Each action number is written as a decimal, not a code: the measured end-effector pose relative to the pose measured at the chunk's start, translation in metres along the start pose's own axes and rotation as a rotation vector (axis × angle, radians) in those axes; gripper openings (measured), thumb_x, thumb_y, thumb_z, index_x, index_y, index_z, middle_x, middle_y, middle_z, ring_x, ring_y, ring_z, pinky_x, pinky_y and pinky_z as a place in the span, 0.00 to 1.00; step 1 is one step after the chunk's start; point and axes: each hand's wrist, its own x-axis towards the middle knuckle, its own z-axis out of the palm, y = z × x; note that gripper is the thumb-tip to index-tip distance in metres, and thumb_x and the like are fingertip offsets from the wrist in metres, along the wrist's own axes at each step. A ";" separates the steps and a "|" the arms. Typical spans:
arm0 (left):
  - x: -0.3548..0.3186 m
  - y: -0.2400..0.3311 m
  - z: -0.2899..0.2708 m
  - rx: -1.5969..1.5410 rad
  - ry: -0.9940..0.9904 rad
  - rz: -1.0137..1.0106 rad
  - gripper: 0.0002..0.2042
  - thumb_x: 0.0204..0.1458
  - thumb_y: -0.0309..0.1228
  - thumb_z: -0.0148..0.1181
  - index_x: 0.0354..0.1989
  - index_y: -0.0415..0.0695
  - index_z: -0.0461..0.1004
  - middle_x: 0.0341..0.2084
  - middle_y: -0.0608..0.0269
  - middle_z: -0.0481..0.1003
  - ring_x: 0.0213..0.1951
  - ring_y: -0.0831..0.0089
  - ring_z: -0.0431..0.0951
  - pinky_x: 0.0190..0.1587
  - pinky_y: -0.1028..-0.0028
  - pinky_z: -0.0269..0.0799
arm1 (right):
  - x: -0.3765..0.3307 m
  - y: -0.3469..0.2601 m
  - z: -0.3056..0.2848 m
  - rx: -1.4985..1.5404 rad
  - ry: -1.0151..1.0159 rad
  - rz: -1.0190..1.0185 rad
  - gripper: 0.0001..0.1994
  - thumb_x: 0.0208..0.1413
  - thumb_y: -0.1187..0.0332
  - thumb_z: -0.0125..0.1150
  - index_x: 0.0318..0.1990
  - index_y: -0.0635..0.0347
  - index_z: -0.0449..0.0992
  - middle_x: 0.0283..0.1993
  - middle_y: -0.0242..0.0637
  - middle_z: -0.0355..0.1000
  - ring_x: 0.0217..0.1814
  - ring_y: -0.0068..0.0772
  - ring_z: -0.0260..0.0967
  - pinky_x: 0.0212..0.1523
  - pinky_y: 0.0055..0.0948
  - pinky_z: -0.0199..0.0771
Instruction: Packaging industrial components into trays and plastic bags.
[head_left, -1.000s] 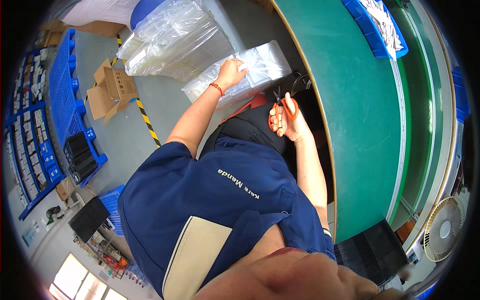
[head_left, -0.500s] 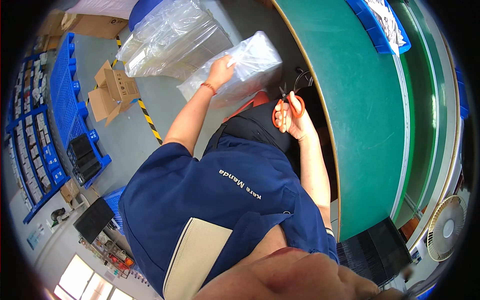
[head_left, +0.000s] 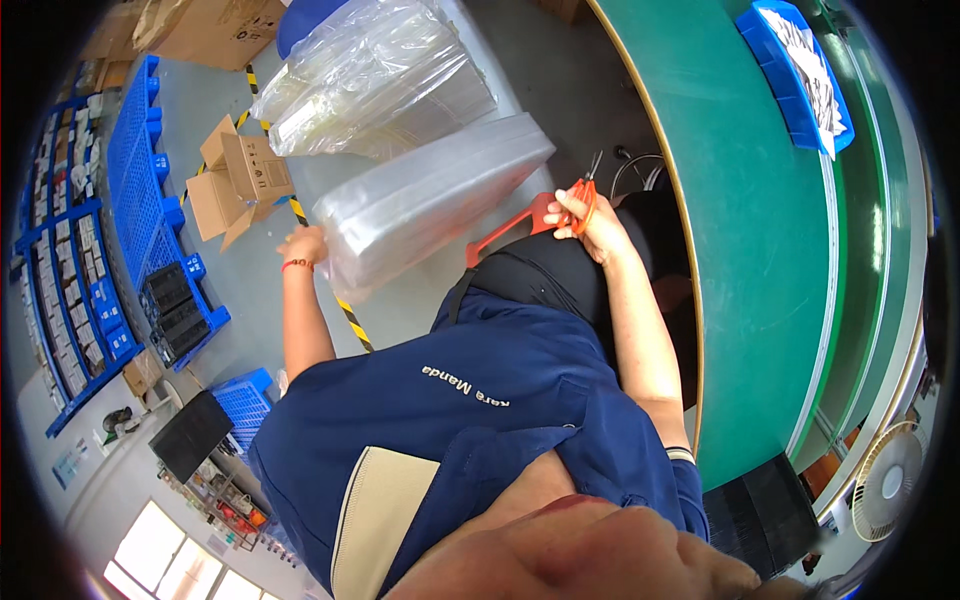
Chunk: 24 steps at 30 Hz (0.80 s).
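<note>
My left hand (head_left: 304,246), with a red band at the wrist, grips the near end of a long flat pack of clear plastic bags (head_left: 430,200) and holds it up over my lap. My right hand (head_left: 592,218) is closed on a pair of orange-handled scissors (head_left: 560,208), blades pointing up toward the table edge, just right of the pack. A red-orange strip (head_left: 498,233) shows under the pack beside the scissors. My dark blue shirt (head_left: 480,420) fills the lower middle.
A bigger heap of clear bagged stock (head_left: 370,75) lies on the floor beyond the pack. A curved green table (head_left: 760,220) runs along the right with a blue tray (head_left: 765,35) on it. Cardboard boxes (head_left: 240,175), blue crates (head_left: 140,190), black trays (head_left: 770,515) and a fan (head_left: 885,480) stand around.
My left hand has pulled the clear pack off the heap and swung it down toward my lap. My right hand with the scissors has stayed near the table edge.
</note>
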 end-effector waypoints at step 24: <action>0.101 0.220 0.106 -0.267 0.111 0.318 0.13 0.47 0.27 0.48 0.38 0.42 0.76 0.39 0.47 0.75 0.43 0.53 0.75 0.46 0.62 0.71 | -0.019 0.008 -0.012 0.171 0.032 -0.151 0.11 0.54 0.65 0.57 0.37 0.64 0.69 0.34 0.42 0.72 0.35 0.32 0.74 0.29 0.27 0.76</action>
